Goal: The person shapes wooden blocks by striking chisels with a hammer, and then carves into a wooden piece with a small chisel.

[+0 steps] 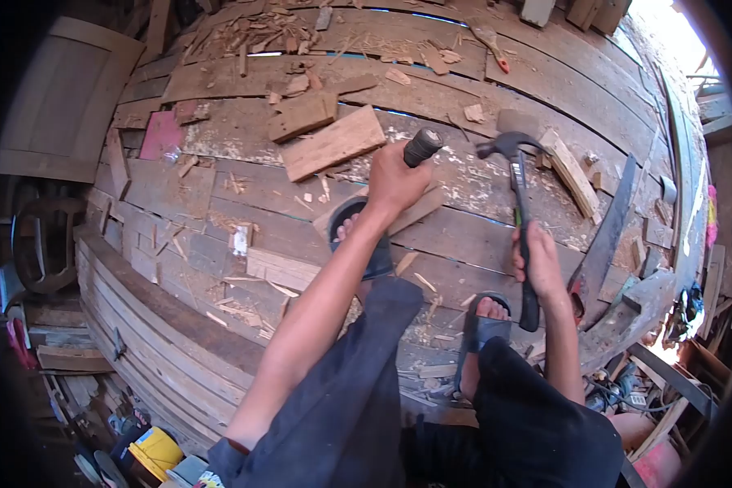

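Claw hammer (520,175), dark metal head with a black grip, lies right of centre, its head toward the top of the frame, the right hand (541,260) closed round its handle. Largest is the floor of rough, weathered planks (256,207), gapped, grey-brown and scuffed with white in the middle. Long straight boards (171,325) lie side by side at lower left; a pale panelled wooden door (57,98) fills the upper left. A long, tapering handsaw (614,220) lies at right. Near centre, a smooth rectangular wood block (336,144) sits beside a darker block (302,116). At lower left is a round yellow bucket (155,453); its contents cannot be made out. Just right of the smooth block, the left hand (398,183) is clamped on a black-handled tool (423,146), its lower end hidden. The hands are apart. Smaller still are a paintbrush (490,45) at the top and thin, splintery wood chips (256,32) at upper left.
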`<action>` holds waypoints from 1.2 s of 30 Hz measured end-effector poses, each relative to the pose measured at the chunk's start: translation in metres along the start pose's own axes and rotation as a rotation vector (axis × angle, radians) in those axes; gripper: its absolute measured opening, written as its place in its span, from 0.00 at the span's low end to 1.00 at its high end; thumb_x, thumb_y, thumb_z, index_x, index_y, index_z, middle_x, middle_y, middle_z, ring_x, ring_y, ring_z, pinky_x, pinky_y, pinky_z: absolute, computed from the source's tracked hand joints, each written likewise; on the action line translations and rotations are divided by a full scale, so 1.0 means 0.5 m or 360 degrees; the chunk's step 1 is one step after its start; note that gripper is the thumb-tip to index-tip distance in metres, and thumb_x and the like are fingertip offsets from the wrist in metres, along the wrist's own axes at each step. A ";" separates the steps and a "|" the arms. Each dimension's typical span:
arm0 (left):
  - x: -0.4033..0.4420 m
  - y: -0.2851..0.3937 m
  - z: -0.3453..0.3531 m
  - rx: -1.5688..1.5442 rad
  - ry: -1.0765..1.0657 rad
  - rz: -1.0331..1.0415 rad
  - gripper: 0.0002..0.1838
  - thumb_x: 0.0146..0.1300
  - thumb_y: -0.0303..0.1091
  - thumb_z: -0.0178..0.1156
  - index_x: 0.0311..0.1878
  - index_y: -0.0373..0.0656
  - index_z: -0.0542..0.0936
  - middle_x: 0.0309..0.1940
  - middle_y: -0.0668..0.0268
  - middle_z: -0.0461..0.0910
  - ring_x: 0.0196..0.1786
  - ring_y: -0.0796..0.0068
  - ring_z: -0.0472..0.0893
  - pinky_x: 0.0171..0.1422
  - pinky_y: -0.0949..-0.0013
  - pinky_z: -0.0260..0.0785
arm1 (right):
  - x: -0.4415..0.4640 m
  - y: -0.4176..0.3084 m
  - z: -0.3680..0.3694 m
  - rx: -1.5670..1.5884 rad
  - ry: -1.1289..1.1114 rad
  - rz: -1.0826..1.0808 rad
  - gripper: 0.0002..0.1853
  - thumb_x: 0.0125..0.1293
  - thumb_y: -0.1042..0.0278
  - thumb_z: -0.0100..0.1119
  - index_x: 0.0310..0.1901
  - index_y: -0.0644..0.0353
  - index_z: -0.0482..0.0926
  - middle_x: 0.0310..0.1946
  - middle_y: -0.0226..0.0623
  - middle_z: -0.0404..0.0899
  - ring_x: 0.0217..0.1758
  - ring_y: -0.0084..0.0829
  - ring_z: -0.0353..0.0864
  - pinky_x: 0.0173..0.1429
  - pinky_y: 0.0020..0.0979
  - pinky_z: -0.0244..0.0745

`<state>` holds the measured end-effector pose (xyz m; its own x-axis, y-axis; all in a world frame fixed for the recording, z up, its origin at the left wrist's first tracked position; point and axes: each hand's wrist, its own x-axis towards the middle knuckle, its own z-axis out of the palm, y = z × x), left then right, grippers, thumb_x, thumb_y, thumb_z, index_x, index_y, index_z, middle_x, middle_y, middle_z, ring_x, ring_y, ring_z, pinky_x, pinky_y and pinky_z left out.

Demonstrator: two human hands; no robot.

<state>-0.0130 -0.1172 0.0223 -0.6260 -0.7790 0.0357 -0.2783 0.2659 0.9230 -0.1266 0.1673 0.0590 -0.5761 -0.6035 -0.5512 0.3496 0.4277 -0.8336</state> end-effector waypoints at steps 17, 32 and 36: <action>-0.077 -0.059 -0.262 0.0581 -0.0565 -0.0203 0.28 0.52 0.42 0.82 0.50 0.33 0.86 0.40 0.58 0.89 0.45 0.69 0.87 0.54 0.64 0.78 | -0.015 0.052 -0.075 0.0162 0.0268 0.0182 0.30 0.83 0.30 0.43 0.44 0.55 0.72 0.19 0.21 0.65 0.15 0.16 0.65 0.22 0.22 0.65; -0.006 -0.120 -0.102 0.0427 -0.0863 0.0182 0.35 0.51 0.33 0.80 0.64 0.37 0.81 0.54 0.54 0.87 0.57 0.63 0.85 0.66 0.60 0.74 | -0.034 0.122 -0.107 0.0132 0.0198 0.0229 0.33 0.82 0.30 0.46 0.45 0.60 0.76 0.20 0.24 0.69 0.17 0.17 0.69 0.23 0.25 0.66; 0.054 -0.037 -0.035 0.0568 -0.1314 0.0082 0.36 0.51 0.32 0.79 0.66 0.41 0.81 0.54 0.58 0.87 0.56 0.66 0.84 0.66 0.63 0.74 | -0.048 0.113 -0.118 0.0101 0.0223 0.0244 0.33 0.82 0.30 0.46 0.45 0.61 0.77 0.20 0.23 0.69 0.17 0.17 0.70 0.23 0.25 0.67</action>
<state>-0.0121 -0.1533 0.0129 -0.9296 -0.1420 -0.3401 -0.3590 0.5570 0.7489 -0.1365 0.2458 0.0271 -0.6084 -0.4331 -0.6651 0.4842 0.4614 -0.7434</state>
